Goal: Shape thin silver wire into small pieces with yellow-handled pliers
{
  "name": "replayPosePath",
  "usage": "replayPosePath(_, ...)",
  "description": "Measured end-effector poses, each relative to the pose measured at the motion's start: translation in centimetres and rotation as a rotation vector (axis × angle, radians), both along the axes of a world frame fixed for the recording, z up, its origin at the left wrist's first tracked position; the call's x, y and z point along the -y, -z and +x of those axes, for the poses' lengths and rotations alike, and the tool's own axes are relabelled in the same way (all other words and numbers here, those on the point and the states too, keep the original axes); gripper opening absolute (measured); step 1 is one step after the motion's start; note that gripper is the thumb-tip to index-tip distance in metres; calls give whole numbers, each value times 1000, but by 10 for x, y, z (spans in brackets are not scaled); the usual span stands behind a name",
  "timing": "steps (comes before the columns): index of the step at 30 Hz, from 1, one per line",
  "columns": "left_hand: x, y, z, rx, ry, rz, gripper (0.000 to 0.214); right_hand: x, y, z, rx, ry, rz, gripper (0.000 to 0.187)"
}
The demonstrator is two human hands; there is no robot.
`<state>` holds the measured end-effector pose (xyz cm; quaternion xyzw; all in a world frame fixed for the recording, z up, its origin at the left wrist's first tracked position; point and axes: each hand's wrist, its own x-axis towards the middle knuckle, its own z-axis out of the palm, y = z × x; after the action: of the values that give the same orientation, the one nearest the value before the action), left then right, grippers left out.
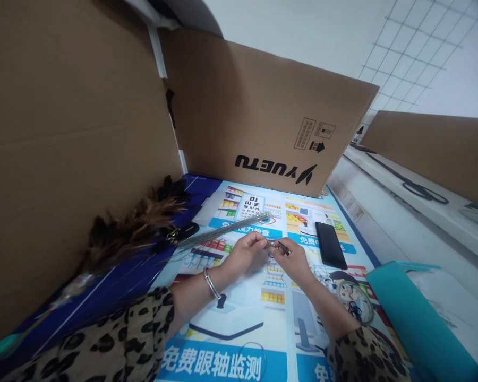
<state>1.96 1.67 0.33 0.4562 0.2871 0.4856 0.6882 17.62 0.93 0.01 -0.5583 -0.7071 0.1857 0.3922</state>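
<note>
My left hand [249, 252], with a silver bangle at the wrist, is closed in a pinch over the printed table cover. Fingertip to fingertip with it, my right hand [290, 260] is closed too. A small dark object [282, 248], perhaps a tool, sticks out between the right fingers. What the left fingers pinch is too small to make out. Thin wire-like loops seem to hang just below the fingertips. Behind my left hand, a bundle of thin grey wires [223, 229] lies slantwise on the cover.
Cardboard panels [274, 116] stand behind and to the left. A black phone [330, 245] lies right of my hands, with a teal folder [422, 323] nearer the right edge. Brown feathers [139, 220] and a black key fob [187, 232] lie at left.
</note>
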Motion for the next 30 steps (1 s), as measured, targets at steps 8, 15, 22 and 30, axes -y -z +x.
replayPosePath(8,-2,1,-2,20,5,33,17,3,-2,-1,125,2,65,11)
replayPosePath(15,-3,5,-2,2,8,85,19,3,0,1,127,-99,76,5)
replayPosePath(22,-5,9,-2,-33,-5,137,18,6,0,-3,245,-75,125,7)
replayPosePath(30,-6,8,-3,-127,-110,159,16,5,0,-4,-45,-21,-114,14)
